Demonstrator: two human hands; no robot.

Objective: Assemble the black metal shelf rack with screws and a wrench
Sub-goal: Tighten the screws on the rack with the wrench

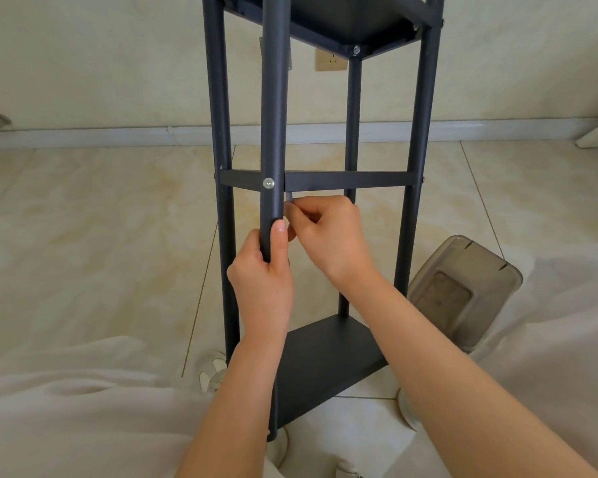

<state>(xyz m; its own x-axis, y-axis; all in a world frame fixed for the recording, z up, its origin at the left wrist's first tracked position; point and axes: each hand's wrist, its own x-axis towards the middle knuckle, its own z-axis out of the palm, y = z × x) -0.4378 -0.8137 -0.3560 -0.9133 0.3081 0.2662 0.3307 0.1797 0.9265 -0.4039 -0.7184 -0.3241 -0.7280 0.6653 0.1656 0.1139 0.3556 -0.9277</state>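
The left hand [261, 281] has its grip clamped round the front pole [273, 98] of the black metal shelf rack [425, 98], which stands upright on the tiled floor [83, 219]. Just right of the silver screw [268, 183], the right hand [328, 236] pinches a small wrench [289, 197], grip closed on it behind the pole. Tightening this middle joint seems the step in hand; next, seat the wrench and turn while steadying the pole. The rack looks matte black, slim, nearly complete.
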